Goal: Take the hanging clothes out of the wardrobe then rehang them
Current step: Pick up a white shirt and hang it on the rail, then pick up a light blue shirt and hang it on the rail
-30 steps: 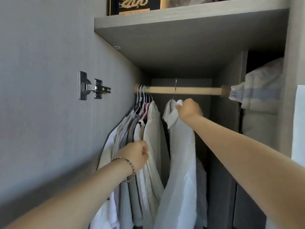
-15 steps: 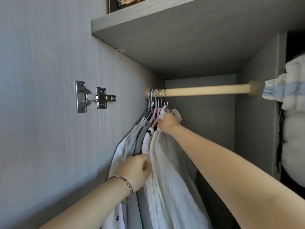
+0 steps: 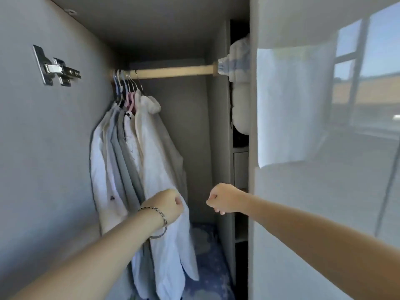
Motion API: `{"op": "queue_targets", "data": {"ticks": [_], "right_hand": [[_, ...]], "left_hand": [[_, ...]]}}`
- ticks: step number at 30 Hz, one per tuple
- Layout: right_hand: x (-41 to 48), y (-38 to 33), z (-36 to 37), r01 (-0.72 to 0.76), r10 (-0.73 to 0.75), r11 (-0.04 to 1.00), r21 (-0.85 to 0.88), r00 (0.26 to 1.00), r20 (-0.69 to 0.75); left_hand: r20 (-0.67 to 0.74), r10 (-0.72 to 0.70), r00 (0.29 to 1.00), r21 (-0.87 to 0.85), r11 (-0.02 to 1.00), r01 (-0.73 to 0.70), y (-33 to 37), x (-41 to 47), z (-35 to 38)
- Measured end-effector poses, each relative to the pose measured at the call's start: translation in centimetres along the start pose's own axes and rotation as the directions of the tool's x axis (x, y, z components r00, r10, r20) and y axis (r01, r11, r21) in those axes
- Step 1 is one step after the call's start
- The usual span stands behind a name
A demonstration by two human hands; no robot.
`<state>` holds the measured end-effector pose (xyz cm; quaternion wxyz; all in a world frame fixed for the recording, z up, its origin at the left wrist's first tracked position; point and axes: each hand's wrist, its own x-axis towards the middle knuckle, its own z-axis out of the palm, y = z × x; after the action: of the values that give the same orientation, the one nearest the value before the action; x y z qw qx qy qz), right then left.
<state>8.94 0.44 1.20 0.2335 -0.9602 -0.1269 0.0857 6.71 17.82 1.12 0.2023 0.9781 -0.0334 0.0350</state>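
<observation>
Through the head camera I look into an open wardrobe. On the far left a metal door hinge (image 3: 58,70) is fixed to the grey side wall (image 3: 54,148). Next comes the clothing (image 3: 121,152): several shirts in white and grey, packed close together on hangers (image 3: 126,87) at the left end of a pale wooden rail (image 3: 173,72). The outermost one is a long white shirt (image 3: 160,161). The left hand (image 3: 167,205), with a bracelet (image 3: 157,216) at the wrist, lies against the lower part of that shirt. Its fingers are curled, but I cannot tell whether they pinch any fabric. To its right, apart from the clothes, the right hand (image 3: 223,201) hangs in the open space of the wardrobe, curled into a loose fist with nothing in it. The rest of the rail is bare up to its right end, where folded bedding (image 3: 238,83) is stacked in a side compartment. On the far right is a glossy door (image 3: 303,213) with a sheet of paper (image 3: 292,105) on it. Every garment I can see hangs on the rail and neither hand carries a hanger, so I judge this to be either the close of rehanging or a point before any removal. I cannot say which.
</observation>
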Motion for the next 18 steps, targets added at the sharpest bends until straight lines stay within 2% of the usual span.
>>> {"op": "queue_targets", "data": {"ticks": [3, 6, 9, 12, 15, 18], "right_hand": [[-7.8, 5.6, 2.8, -0.141, 0.141, 0.989, 0.051, 0.99, -0.011], [-16.8, 12.1, 5.2, -0.308, 0.312, 0.945, 0.112, 0.95, -0.021], [-26.9, 17.8, 6.7, -0.492, 0.498, 0.866, 0.094, 0.865, -0.062], [-37.1, 22.7, 8.2, -0.635, 0.635, 0.771, 0.05, 0.76, -0.136], [-47.7, 26.7, 10.0, -0.759, 0.765, 0.643, 0.103, 0.629, -0.139], [-58.5, 29.7, 12.3, -0.855, 0.878, 0.478, 0.201, 0.464, -0.117]], "left_hand": [[0.132, 0.118, 0.984, 0.017, 0.992, -0.121, 4.3, -3.5, 4.8], [0.285, 0.272, 0.919, 0.056, 0.953, -0.299, 10.0, -7.4, 10.1], [0.404, 0.439, 0.803, 0.087, 0.855, -0.512, 16.9, -12.2, 15.4], [0.475, 0.576, 0.666, 0.022, 0.748, -0.663, 24.2, -18.3, 20.5], [0.572, 0.647, 0.504, -0.057, 0.645, -0.762, 30.9, -25.5, 25.5], [0.642, 0.686, 0.342, -0.123, 0.533, -0.837, 37.3, -33.1, 30.1]]}}
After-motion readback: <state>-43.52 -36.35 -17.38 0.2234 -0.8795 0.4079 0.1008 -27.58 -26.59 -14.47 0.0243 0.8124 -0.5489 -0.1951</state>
